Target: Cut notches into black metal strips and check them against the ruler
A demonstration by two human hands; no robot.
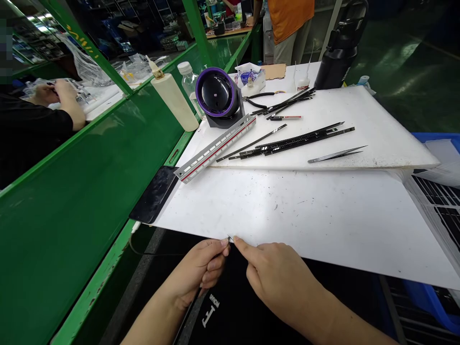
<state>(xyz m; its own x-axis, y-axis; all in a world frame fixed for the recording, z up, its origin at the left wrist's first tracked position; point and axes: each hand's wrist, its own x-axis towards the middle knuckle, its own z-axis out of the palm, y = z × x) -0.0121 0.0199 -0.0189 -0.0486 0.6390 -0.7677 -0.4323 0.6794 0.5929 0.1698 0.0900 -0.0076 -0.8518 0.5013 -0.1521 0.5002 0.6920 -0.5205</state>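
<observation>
At the table's near edge, my left hand (210, 261) is closed, thumb and fingers pinching a thin black strip (187, 314). The strip runs down below the hand towards my lap, and its small tip shows just past the thumb. My right hand (276, 268) has its index finger stretched out to that tip, with the thumb apart and the other fingers bent. Whether the fingertip presses on the strip or only hovers at it, I cannot tell. More black strips (287, 143) lie in a loose pile on the white foam sheet (388, 139) beyond.
A slotted metal bar (215, 149) leans across the foam's left edge by a dark phone (154, 194). Tweezers (338, 154), pliers (258, 100), a purple-rimmed fan (217, 93), a cream bottle (176, 103) and a black flask (336, 64) stand or lie around. Another person's arm (68, 103) is left.
</observation>
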